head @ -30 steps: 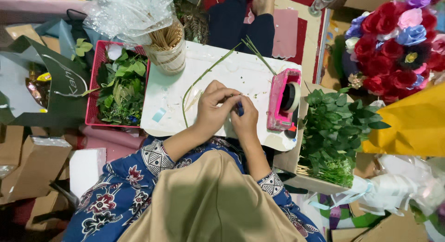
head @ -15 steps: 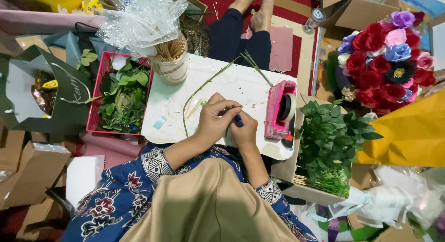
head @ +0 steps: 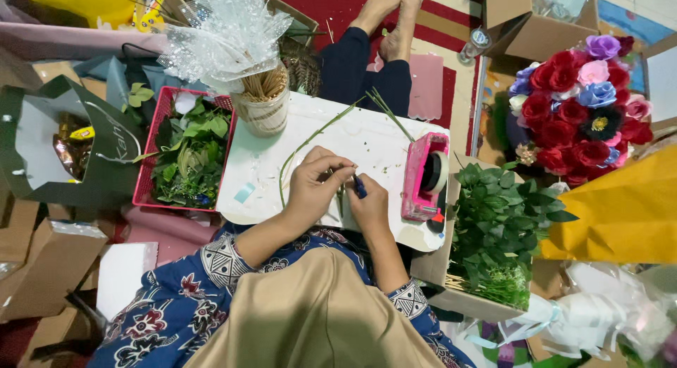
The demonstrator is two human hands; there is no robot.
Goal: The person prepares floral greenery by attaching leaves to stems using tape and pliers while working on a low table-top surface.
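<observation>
Hardly anything moved: both hands, left hand [head: 314, 188] and right hand [head: 368, 206], stay together over the desk [head: 381, 139], pinching a green stem [head: 300, 146].

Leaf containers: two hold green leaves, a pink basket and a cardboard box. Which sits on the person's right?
The cardboard box of leaves, beside the pink tape dispenser; the pink basket lies on the left.

Bright even indoor light, soft shadows; sharp centre, slight wide-angle stretch at edges.
</observation>
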